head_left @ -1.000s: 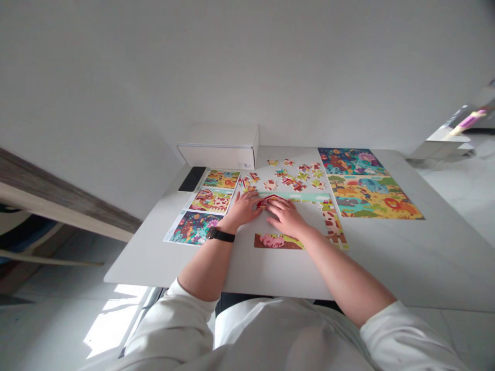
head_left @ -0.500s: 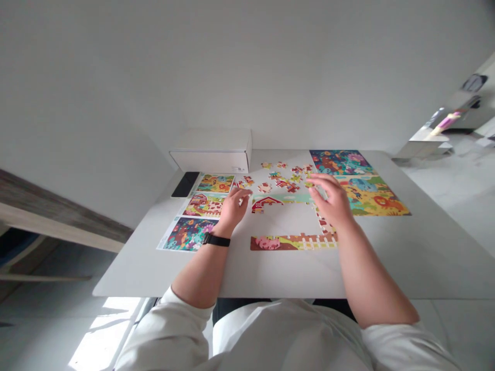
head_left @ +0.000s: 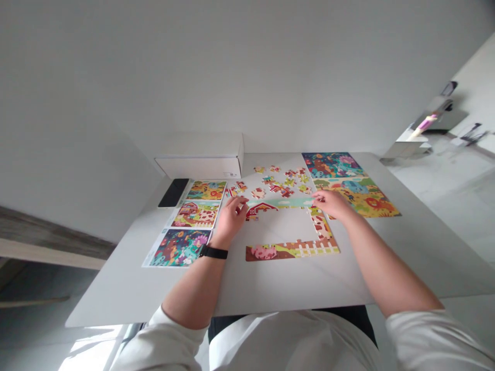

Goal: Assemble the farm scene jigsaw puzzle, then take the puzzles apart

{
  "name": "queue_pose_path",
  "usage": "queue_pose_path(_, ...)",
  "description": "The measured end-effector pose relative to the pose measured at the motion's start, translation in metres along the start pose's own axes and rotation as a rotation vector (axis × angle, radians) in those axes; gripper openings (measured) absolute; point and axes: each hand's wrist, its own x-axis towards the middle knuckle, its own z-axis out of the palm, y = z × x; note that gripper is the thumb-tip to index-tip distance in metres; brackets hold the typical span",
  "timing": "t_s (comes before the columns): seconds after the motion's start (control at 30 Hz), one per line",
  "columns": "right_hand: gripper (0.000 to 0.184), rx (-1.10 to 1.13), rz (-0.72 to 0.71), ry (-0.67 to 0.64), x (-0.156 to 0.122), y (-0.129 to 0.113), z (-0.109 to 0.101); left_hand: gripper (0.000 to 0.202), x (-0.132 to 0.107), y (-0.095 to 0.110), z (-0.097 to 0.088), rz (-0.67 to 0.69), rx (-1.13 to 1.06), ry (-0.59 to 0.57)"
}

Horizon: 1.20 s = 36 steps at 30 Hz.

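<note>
My left hand (head_left: 231,217), with a black watch (head_left: 214,252) on its wrist, sits at the left end of a part-built jigsaw border, its fingertips next to the red barn section (head_left: 260,209). My right hand (head_left: 332,202) rests on the right end of the pale green top strip (head_left: 286,203), where it meets the cow-patterned right column (head_left: 320,225). Nothing shows clearly in my right fingers. The pig-and-fence bottom strip (head_left: 292,251) lies nearer me. Several loose jigsaw pieces (head_left: 276,183) lie just beyond the top strip.
Three printed picture sheets (head_left: 195,215) lie along the white table's (head_left: 270,288) left side. Two finished animal puzzles (head_left: 356,196) lie at the far right. A white box (head_left: 201,167) and a black phone (head_left: 174,192) stand at the far left edge.
My right hand has come down and left from above the loose pieces onto the top strip's right end. My left hand has barely moved. The whole view has shifted slightly left.
</note>
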Motion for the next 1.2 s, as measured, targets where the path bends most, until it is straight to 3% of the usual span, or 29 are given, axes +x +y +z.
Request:
queue_pose_path(0.33,0.025,-0.204,0.144,-0.032,0.144,-0.028,0.006,0.024,0.005,-0.013,0.004,-0.122,-0.046,0.09)
queue_pose_path(0.57,0.035,-0.317,0.2,-0.079,0.198,-0.041,0.034,0.022,0.002,-0.016,0.005,-0.105,-0.06,0.063)
queue_pose_path(0.9,0.033,-0.388,0.167,-0.243,0.228,-0.051,0.041,0.021,0.0,-0.011,0.005,-0.145,-0.074,0.029)
queue_pose_path(1.03,0.035,-0.234,0.167,-0.088,0.217,-0.056,0.045,0.02,0.001,-0.014,0.006,-0.133,-0.11,0.051)
queue_pose_path(1.2,0.042,0.238,0.076,0.165,0.183,-0.058,0.04,0.022,0.002,-0.014,0.005,-0.104,-0.131,0.085)
